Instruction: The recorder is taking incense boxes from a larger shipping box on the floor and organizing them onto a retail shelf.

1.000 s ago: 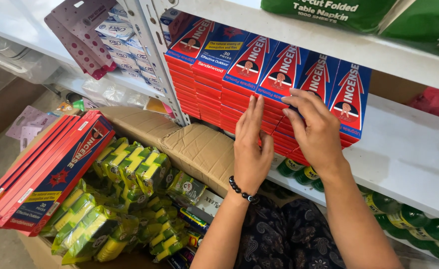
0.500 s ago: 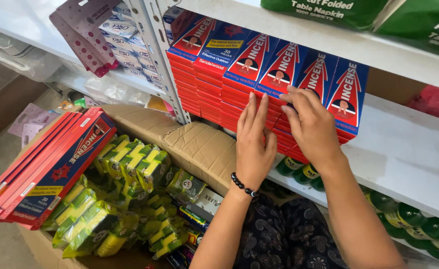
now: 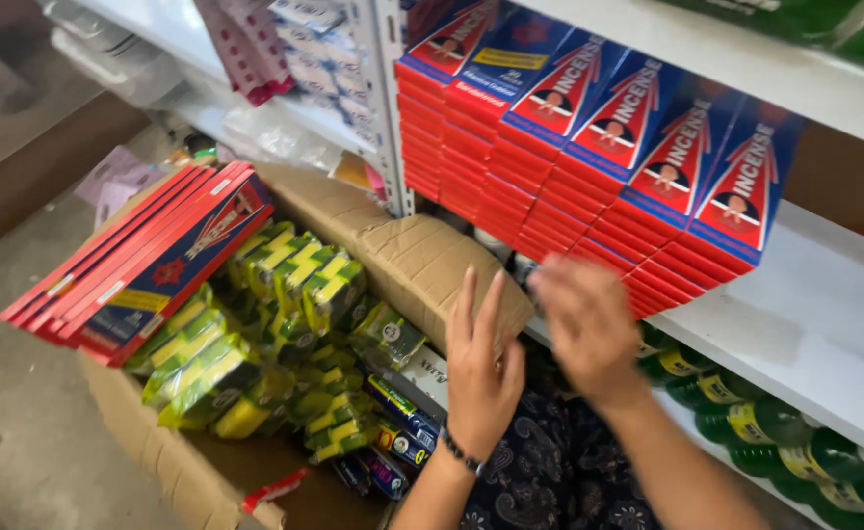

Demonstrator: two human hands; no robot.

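1. Left hand (image 3: 481, 368) was flat, fingers extended, holding nothing, below the shelved boxes (image 3: 589, 147).
2. Right hand (image 3: 589, 329) was blurred; grip undeterminable.
3. Boxes stood stacked on the shelf (image 3: 814, 324), above both hands.

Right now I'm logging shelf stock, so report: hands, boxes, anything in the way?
Left hand open, empty. Right hand blurred, empty, below the red-and-blue boxes stacked on white shelf. Nothing between.
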